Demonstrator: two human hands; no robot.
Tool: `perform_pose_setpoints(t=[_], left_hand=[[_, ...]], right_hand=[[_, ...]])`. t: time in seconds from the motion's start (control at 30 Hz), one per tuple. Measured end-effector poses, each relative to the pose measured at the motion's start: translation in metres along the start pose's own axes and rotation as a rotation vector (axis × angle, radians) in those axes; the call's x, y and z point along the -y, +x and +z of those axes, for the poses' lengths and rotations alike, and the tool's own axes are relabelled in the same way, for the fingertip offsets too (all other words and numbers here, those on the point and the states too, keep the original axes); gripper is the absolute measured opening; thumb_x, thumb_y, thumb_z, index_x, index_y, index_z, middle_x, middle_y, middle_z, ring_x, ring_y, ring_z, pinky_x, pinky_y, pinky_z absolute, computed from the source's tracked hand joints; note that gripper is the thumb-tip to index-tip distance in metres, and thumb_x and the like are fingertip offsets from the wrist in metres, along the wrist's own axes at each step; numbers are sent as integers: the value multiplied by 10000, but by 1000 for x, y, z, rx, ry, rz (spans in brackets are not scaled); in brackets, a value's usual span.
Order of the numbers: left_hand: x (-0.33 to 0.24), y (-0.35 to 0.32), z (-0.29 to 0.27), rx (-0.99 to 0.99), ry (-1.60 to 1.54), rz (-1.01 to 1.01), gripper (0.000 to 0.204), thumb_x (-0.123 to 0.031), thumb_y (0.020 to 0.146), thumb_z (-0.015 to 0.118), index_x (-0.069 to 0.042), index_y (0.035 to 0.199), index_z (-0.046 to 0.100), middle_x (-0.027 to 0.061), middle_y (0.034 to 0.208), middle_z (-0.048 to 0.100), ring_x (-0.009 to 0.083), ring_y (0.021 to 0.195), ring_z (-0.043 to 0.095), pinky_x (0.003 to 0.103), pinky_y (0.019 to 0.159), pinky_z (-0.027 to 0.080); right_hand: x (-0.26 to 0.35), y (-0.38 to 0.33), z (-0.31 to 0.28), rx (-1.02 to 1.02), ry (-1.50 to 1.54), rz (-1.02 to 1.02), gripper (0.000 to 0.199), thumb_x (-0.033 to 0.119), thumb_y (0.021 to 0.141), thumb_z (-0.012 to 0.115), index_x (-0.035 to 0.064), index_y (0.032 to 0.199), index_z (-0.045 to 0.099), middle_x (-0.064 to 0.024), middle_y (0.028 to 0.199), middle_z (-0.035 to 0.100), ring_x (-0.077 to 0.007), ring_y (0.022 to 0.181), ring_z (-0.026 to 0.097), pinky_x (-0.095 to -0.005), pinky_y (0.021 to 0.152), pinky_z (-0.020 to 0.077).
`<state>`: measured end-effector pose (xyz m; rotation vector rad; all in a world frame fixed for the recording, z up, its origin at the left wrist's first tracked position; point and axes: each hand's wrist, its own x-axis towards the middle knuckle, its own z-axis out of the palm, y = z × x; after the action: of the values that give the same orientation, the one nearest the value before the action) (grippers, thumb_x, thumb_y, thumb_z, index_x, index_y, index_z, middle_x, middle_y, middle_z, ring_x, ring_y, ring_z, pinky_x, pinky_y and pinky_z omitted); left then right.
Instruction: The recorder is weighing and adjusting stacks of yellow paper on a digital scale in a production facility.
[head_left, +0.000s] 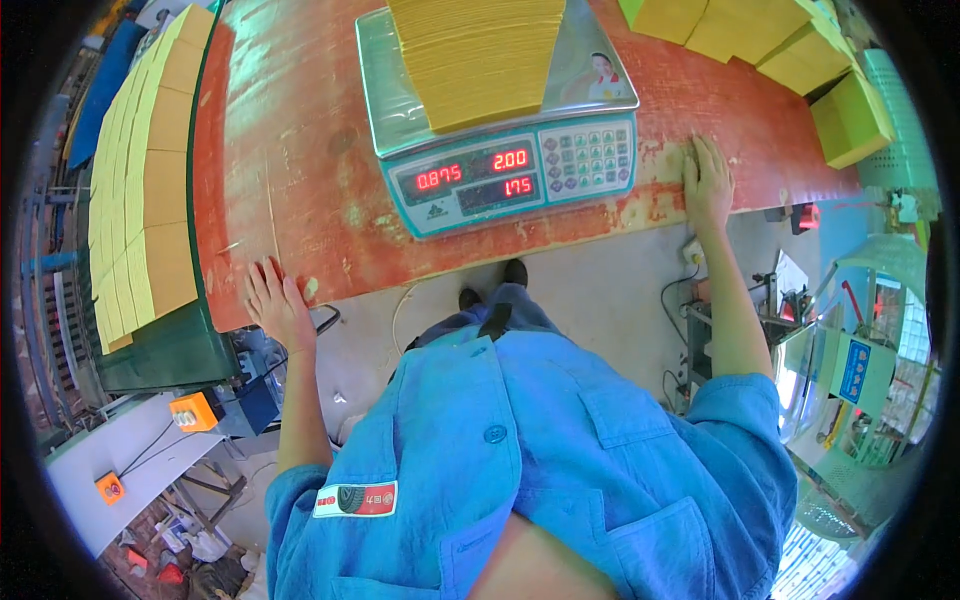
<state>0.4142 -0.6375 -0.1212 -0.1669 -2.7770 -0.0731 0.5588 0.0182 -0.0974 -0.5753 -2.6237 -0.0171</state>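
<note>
A tall stack of yellow paper sheets [485,65] stands on the metal pan of a digital weighing scale [410,210], whose red display is lit. The scale rests on a worn red tabletop [300,190]. Flat on the table's near left edge lies my left hand [280,308], fingers spread, holding nothing. To the right of the scale's keypad, my right hand [711,182] lies on the tabletop with its fingers stretched out, also holding nothing. Neither hand touches the scale or the stack.
Rows of yellow paper stacks [165,175] line a dark green surface on the left. More yellow paper blocks [740,35] sit at the table's far right. An orange switch box [196,412] is below left. Machinery with a pale green panel [862,370] stands at right.
</note>
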Motion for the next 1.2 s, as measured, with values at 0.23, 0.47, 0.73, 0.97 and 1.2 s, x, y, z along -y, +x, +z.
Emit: perform_pose_setpoints(t=[0.23, 0.47, 0.73, 0.97, 1.2], left_hand=[[2, 1, 6, -44, -3, 12, 487, -347, 990, 412, -149, 1430, 481, 90, 1532, 378, 287, 1414, 323, 485, 1151, 184], [9, 2, 11, -46, 47, 14, 498, -359, 992, 412, -153, 1442, 467, 88, 1532, 379, 291, 1411, 326, 492, 1143, 201], [16, 6, 4, 43, -33, 20, 513, -356, 994, 417, -94, 1432, 466, 128, 1517, 389, 312, 1405, 329, 468, 1152, 215], [-40, 42, -43, 5, -676, -328, 432, -241, 998, 482, 74, 1290, 532, 200, 1304, 565, 306, 1222, 524, 387, 1040, 396], [-329, 90, -206, -406, -687, 661, 239, -29, 857, 611, 42, 1085, 615, 180, 1055, 662, 313, 982, 642, 413, 883, 501]], right_hand=[[-5, 3, 6, -31, 15, 2, 380, 278, 953, 536, 119, 1297, 575, -81, 1353, 560, -262, 1294, 480, -435, 1052, 374], [-1, 5, 10, -57, 19, 31, 367, 278, 942, 545, 128, 1273, 595, -74, 1335, 569, -255, 1281, 489, -459, 1053, 372], [10, 2, -8, -90, 45, 102, 367, 265, 934, 548, 96, 1257, 586, -83, 1321, 566, -272, 1278, 477, -455, 1056, 357], [5, 3, -19, -118, 168, 88, 348, 193, 891, 588, 65, 1214, 585, -118, 1294, 565, -313, 1258, 487, -480, 1039, 370], [1, 11, -39, -8, 364, 12, 373, 109, 809, 626, 57, 1178, 598, -125, 1296, 562, -320, 1268, 482, -488, 1077, 350]])
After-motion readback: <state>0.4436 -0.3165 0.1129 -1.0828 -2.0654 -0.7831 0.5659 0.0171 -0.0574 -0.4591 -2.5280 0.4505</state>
